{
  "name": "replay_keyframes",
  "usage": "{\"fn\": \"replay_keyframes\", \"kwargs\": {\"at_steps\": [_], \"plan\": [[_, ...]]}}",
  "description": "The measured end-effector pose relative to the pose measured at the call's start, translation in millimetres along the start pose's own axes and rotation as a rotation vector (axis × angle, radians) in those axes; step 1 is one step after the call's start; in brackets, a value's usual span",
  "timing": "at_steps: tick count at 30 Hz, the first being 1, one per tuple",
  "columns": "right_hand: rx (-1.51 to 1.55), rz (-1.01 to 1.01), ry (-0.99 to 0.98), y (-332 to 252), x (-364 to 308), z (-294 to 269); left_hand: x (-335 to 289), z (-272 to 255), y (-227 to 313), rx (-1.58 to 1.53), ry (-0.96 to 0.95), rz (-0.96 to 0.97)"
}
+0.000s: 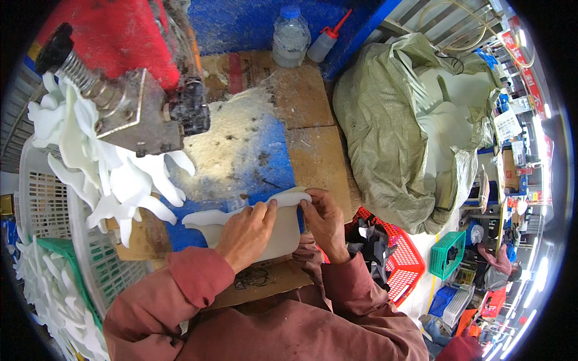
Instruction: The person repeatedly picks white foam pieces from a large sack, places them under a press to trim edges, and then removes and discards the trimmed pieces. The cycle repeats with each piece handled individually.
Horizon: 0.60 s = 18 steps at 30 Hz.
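Observation:
A white, foam-like strip with a wavy edge (217,216) lies across a larger, smooth off-white piece (280,237) at the front of the work surface. My left hand (245,233) grips the strip near its middle, fingers bent and pressed together. At the strip's right end, my right hand (325,221) pinches the tip between thumb and fingers. The undersides of the fingers are hidden, and whether the two pieces are joined cannot be told.
A red machine (114,42) with a metal spring stands at left, beside piled white cut pieces (129,183). White plastic baskets (90,240) are below. A clear bottle (291,37) and a red-tipped squeeze bottle (325,43) stand behind. A woven sack (385,138) and red basket (403,259) flank the right.

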State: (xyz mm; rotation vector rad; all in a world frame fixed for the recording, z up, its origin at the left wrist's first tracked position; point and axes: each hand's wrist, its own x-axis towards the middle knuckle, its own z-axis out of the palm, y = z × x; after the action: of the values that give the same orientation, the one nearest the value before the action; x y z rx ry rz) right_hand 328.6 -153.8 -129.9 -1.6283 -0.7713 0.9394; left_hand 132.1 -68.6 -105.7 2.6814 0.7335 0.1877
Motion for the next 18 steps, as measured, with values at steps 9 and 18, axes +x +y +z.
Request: {"fn": "replay_keyframes", "kwargs": {"at_steps": [9, 18], "plan": [[-0.130, -0.096, 0.078, 5.7, -2.6, -0.7, 1.3, 3.8, 3.7, 0.112, 0.037, 0.026], [-0.163, -0.133, 0.097, 4.7, 16.4, 2.0, -0.4, 4.4, 5.8, 0.114, 0.045, 0.003]]}}
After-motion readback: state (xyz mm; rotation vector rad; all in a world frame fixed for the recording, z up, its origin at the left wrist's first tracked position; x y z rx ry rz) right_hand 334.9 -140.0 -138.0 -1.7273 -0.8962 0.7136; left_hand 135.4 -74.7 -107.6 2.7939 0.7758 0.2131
